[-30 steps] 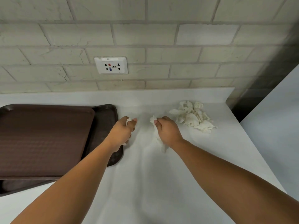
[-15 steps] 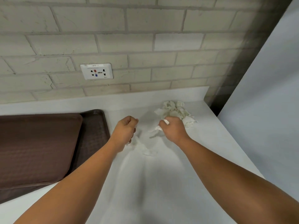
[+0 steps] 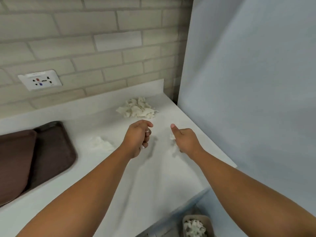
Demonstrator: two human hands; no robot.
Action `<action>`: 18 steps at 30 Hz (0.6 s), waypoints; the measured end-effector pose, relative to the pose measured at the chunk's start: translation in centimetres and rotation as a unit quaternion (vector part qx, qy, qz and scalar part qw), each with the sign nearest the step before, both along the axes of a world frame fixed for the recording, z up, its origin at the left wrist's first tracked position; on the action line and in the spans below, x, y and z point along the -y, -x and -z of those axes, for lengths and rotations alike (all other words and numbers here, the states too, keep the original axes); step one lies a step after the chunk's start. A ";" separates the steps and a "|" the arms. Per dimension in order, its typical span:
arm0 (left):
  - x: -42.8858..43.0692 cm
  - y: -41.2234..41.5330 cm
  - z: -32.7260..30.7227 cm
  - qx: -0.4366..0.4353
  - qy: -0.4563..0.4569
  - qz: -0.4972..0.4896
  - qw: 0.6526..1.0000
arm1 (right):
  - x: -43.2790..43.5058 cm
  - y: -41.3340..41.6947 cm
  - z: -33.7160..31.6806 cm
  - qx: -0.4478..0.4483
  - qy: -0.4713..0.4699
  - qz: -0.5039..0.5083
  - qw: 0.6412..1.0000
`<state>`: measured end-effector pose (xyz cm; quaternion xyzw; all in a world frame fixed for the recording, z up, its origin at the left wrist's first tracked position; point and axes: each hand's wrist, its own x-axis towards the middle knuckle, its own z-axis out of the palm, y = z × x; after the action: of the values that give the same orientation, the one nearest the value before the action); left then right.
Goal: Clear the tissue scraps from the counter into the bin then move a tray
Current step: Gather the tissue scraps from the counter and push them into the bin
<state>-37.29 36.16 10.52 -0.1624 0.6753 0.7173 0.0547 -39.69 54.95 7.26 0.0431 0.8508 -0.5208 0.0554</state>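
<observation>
Head view: left hand (image 3: pixel 138 137) curled in loose fist, contents cannot tell. Right hand (image 3: pixel 185 140) pinches tissue scrap (image 3: pixel 171 136), thumb out. Hands now farther apart, nearer right edge of counter (image 3: pixel 153 182). One loose scrap (image 3: pixel 100 143) lies left of left hand; tissue pile (image 3: pixel 137 108) behind; trays (image 3: pixel 51 151) far left; bin (image 3: pixel 196 216) newly in view below.

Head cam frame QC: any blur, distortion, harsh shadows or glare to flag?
Head view: motion blur throughout, worst on the trays at left and the bin at the bottom edge; the tissue pile is soft too. Head view: wide-angle distortion bows the brick wall courses. Head view: even, diffuse light, only a faint shadow on the counter beside the left hand; no glare.
</observation>
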 end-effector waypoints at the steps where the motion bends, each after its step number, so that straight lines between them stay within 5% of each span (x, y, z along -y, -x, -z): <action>1: -1.7 -0.7 0.0 0.004 -0.005 0.012 1.000 | -1.7 -1.1 0.1 0.002 -0.004 0.018 1.000; 7: -11.8 -6.3 2.0 0.036 0.013 0.102 0.994 | -11.3 -8.7 1.1 0.055 0.078 0.089 0.991; 12: -18.3 -10.8 7.4 0.077 0.104 0.247 0.960 | -18.2 -14.1 5.7 0.029 0.021 0.131 0.991; 18: -24.1 -15.1 15.9 0.070 0.214 0.301 0.927 | -23.5 -20.2 12.5 0.073 0.014 0.179 0.981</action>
<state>-22.23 60.27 -5.33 -0.0093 0.8242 0.4927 0.2791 -19.46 78.44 -5.26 0.2319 0.8155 -0.5297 0.0238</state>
